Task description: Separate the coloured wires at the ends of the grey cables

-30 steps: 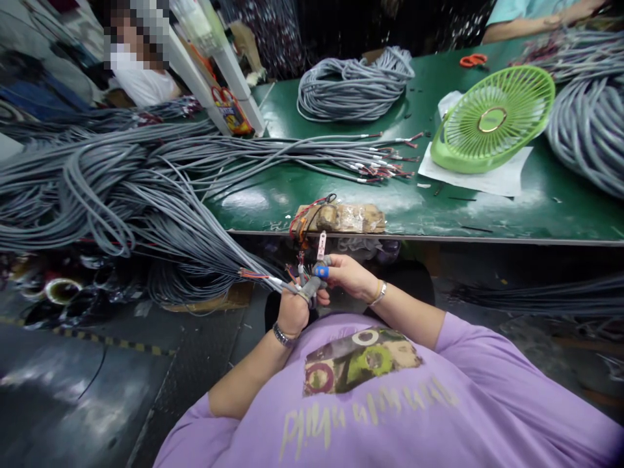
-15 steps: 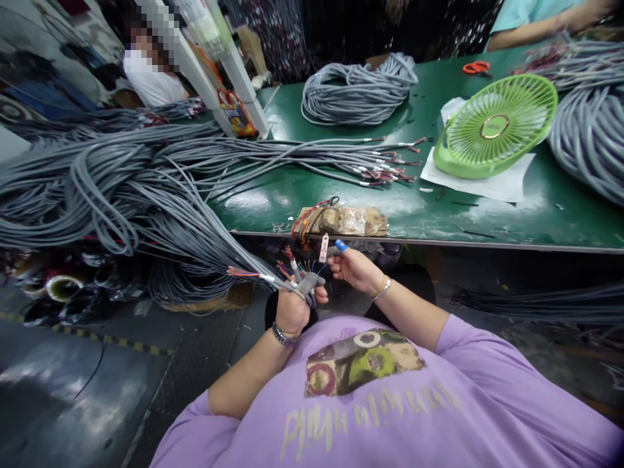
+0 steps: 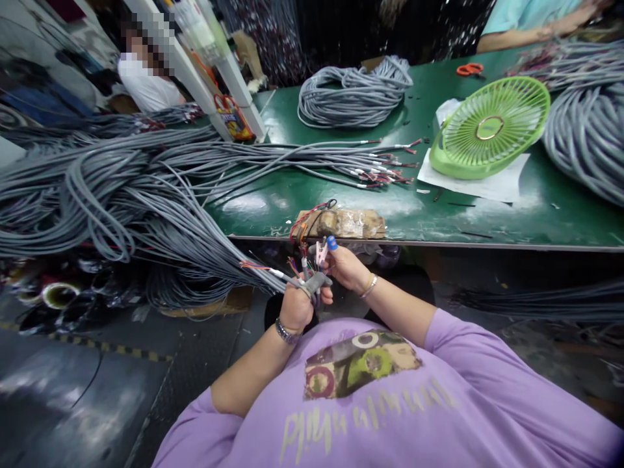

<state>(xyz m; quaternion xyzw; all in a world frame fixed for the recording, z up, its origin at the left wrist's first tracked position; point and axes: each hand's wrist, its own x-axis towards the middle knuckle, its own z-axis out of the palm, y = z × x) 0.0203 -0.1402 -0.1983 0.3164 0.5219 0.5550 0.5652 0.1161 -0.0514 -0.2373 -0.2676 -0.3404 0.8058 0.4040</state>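
Observation:
My left hand (image 3: 298, 305), a grey cover on its thumb, is closed around several grey cables (image 3: 280, 281) just in front of the table edge. Stripped ends with thin coloured wires (image 3: 256, 266) stick out to the left of the hand and above it. My right hand (image 3: 348, 268) wears a blue finger cover (image 3: 332, 242). Its fingers pinch a small pink clip-like tool (image 3: 320, 252), which is close to the wire ends above my left thumb. Whether the tool touches a wire is too small to tell.
A long heap of grey cables (image 3: 160, 175) covers the left of the green table (image 3: 253, 211). A taped block (image 3: 348, 223) lies at the front edge. Farther back are a coiled cable (image 3: 353, 97), a green fan (image 3: 492, 127) and orange scissors (image 3: 469, 69). Two people work nearby.
My right hand has moved left and slightly down with the pink tool, nearer to the wire ends. My left hand has shifted slightly right, still holding the cables.

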